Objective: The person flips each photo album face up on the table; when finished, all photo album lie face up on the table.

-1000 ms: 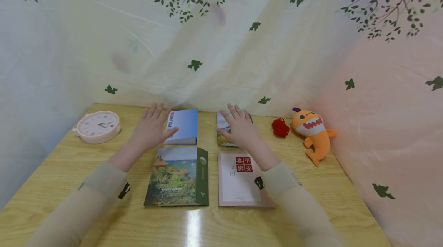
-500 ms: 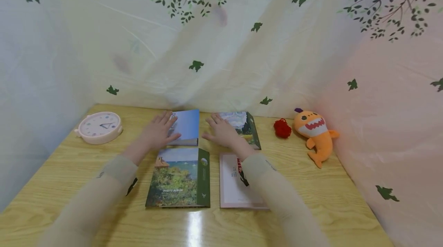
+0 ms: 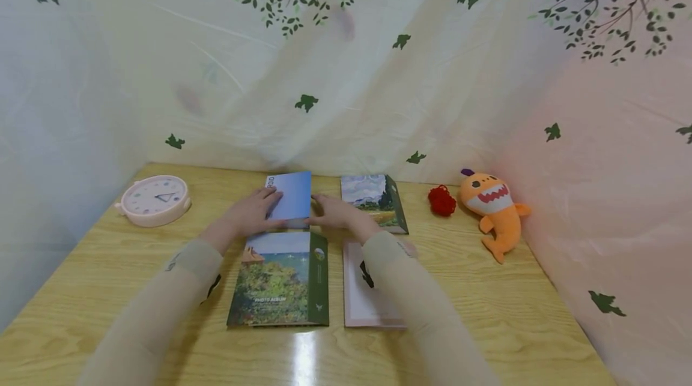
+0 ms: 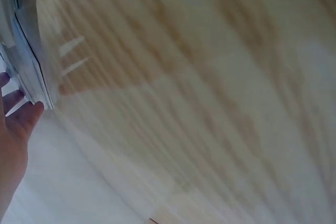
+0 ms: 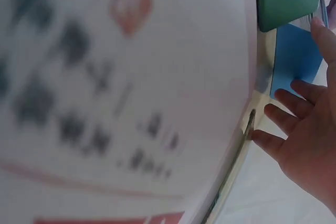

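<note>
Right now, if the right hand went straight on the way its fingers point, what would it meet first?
Most likely the right edge of the blue album, just ahead of the right hand. Depth is unclear; they may already touch.

Place: draped-off, and I can't tell which room
Cloth (image 3: 243, 74): leaf-printed, hung round three sides
Tabletop (image 3: 524, 320): wood-grained
</note>
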`<state>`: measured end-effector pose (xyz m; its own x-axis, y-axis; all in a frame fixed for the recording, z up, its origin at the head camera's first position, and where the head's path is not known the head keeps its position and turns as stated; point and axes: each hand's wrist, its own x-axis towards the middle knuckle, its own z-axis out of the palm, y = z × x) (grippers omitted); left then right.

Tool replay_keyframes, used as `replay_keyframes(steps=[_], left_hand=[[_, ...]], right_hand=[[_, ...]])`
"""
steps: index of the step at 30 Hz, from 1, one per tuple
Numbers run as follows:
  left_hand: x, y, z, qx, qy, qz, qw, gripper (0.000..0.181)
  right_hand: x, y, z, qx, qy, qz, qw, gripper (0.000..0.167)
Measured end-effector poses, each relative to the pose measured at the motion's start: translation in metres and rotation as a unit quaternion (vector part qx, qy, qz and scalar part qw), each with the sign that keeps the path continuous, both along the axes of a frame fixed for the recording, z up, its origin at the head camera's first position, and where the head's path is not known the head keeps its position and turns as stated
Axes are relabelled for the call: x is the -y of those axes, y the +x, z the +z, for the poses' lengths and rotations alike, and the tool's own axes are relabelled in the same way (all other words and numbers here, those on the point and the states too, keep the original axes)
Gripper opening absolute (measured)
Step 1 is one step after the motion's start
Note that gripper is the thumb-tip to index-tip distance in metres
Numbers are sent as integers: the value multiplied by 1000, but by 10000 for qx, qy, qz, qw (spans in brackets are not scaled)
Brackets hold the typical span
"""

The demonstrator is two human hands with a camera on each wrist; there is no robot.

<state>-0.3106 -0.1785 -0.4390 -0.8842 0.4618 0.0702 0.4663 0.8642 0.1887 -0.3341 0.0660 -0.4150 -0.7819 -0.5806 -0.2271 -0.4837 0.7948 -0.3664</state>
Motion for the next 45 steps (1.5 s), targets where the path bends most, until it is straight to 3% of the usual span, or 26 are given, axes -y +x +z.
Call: replay_keyframes(steps=[6,13,18,26,30,36,43,45], left_hand=[[-1,-2,-3,-14,-3,-52,10000,83],[-1,-3,-2,102,45,-45,9999,81],[-1,0,3,40,357,-65,9993,81],[-5,1,4,16,963,-105,9953,82],[-6,-1,6,133,1293,-188,9913,76],[-9,0,15,369,1929,-335,9799,69],[-16,0,27,784,3053,-540,9475,68],[-19,0,30,787,3208,-617,9418,69]], right_hand=[[3,1,-3,177,-198,12,9996,83],[3,1,-3,526,-833,-182,9950,79],[5,3,-1,777,-1344,-275,9875,77],[11,4,2,931,-2335,-463,9668,80],[10,6,4,802,-2388,-506,9664,81],[6,8,11,442,-2345,-358,9704,78],[8,12,21,-39,-2600,-437,9646,70],[8,14,24,-142,-2580,-504,9647,69]])
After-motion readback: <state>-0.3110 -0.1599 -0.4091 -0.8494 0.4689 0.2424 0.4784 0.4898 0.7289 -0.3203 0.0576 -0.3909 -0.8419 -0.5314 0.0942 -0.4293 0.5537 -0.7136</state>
